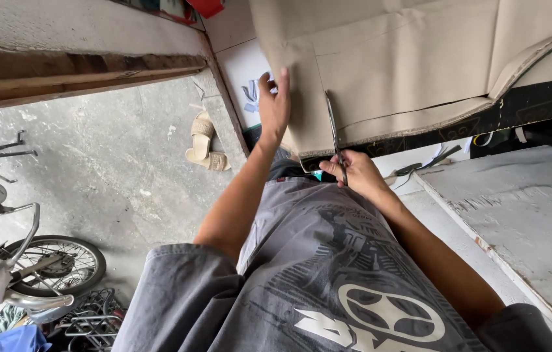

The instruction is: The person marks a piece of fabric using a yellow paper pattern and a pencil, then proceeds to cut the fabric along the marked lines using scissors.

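One head-worn camera looks steeply down, close over the chest.

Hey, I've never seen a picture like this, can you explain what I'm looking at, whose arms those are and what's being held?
This is one picture from a camera worn on a person's head, looking down past their grey printed shirt. The two bare arms are the wearer's own. The left hand presses flat against a big tan sheet, which looks like cardboard or stiff fabric. The right hand has its grip closed on scissors, blades pointing up into the sheet. To the right is a worn whitish board. On the concrete floor lie a pair of beige sandals, and a motorbike stands at lower left.
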